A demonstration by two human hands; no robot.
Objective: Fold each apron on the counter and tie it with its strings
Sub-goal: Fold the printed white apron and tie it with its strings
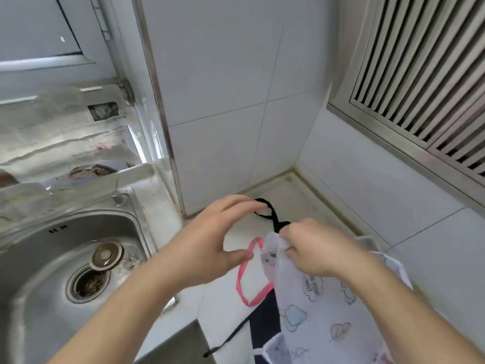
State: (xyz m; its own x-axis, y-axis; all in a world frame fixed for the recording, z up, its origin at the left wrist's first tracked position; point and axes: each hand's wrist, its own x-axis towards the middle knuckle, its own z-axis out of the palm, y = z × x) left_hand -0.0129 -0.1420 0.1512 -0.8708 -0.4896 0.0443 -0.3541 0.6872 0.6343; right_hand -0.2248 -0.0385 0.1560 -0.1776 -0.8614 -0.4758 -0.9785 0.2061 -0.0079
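A white apron [322, 306] printed with pastel cartoon shapes lies on the white counter [294, 195] at the lower right. Its pink neck strap [244, 279] loops out to the left. A dark apron [265, 327] shows from under it, with a black strap [270, 214] looped toward the back wall and a black string [228, 340] trailing to the counter's front. My right hand [315, 248] grips the white apron's top edge. My left hand [217, 240] hovers spread above the counter, fingertips near the black strap's loop and thumb beside the pink strap.
A steel sink [52, 285] with a drain strainer [89, 282] and a plug [106, 254] fills the left. Newspapers [65, 143] lie on the sill behind it. Tiled walls close the corner, and a slatted metal grille [425, 74] sits upper right.
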